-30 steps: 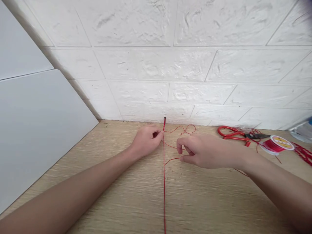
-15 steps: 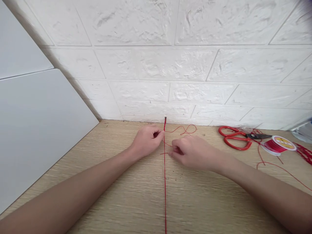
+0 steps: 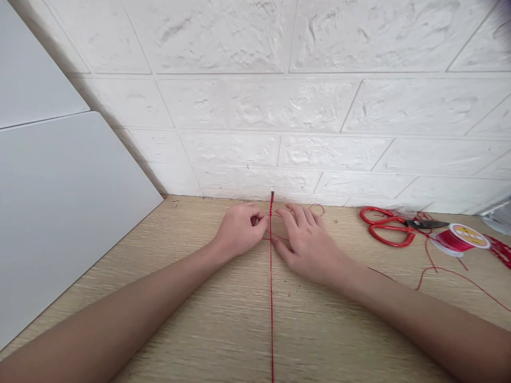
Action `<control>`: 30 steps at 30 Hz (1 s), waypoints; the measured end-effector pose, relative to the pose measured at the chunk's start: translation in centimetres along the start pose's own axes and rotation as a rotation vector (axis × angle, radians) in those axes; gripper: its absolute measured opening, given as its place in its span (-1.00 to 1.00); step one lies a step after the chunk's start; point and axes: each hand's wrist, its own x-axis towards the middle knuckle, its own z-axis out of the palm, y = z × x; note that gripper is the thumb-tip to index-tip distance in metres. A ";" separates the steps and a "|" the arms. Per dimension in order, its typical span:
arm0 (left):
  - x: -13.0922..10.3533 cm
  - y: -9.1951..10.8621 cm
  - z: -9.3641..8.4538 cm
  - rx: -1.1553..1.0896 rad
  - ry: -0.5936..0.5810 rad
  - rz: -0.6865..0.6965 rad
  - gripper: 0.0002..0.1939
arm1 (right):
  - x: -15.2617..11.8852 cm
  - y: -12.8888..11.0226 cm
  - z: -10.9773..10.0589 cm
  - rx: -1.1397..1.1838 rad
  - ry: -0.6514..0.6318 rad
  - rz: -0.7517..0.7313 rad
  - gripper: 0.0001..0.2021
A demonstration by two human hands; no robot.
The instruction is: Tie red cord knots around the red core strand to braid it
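Observation:
A taut red cord (image 3: 272,308) runs from a small dark fixing (image 3: 272,192) at the wall's foot straight toward me. Its top stretch is a short knotted section (image 3: 271,206). Just left of the cord, my left hand (image 3: 241,231) pinches a thin red thread, thumb against forefinger. On the other side lies my right hand (image 3: 309,239), palm down with fingers spread, their tips beside the cord and over the thread. Part of that thread crosses the cord between the hands, and a thread loop (image 3: 317,206) shows beyond the right fingers. What lies beneath the right palm is hidden.
Red-handled scissors (image 3: 393,234) lie at the right on the wooden table (image 3: 191,319). Beside them are a spool of red thread (image 3: 459,239), loose red strands and clear plastic (image 3: 497,217). A white brick-patterned wall (image 3: 255,106) rises behind; a white panel (image 3: 72,213) stands left.
My right hand has opened from a pinch on the thread, its fingers now spread and reaching farther toward the wall. My left hand keeps its pinch in nearly the same place.

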 end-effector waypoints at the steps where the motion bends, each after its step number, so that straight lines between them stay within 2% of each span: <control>1: 0.0 0.0 0.0 0.013 -0.001 -0.003 -0.70 | -0.1 -0.2 0.3 -0.005 0.011 0.022 -0.55; 5: 0.1 -0.1 0.0 0.050 -0.020 -0.007 -0.76 | -0.3 -0.7 1.0 -0.036 0.042 0.054 -0.58; 15: 0.2 0.3 -0.2 0.043 -0.053 -0.014 -0.82 | 0.1 0.0 1.2 -0.054 0.066 0.045 -0.61; 21: 0.1 0.1 -0.1 -0.027 -0.109 -0.004 -0.96 | 0.2 0.1 1.3 -0.052 0.050 0.060 -0.60; 27: 0.1 0.4 -0.3 -0.030 -0.178 -0.003 -0.98 | 0.2 0.2 1.4 -0.047 0.052 0.050 -0.61; 30: 0.2 0.5 -0.3 0.031 -0.197 -0.002 -0.92 | 0.1 0.3 1.5 -0.043 0.050 0.049 -0.62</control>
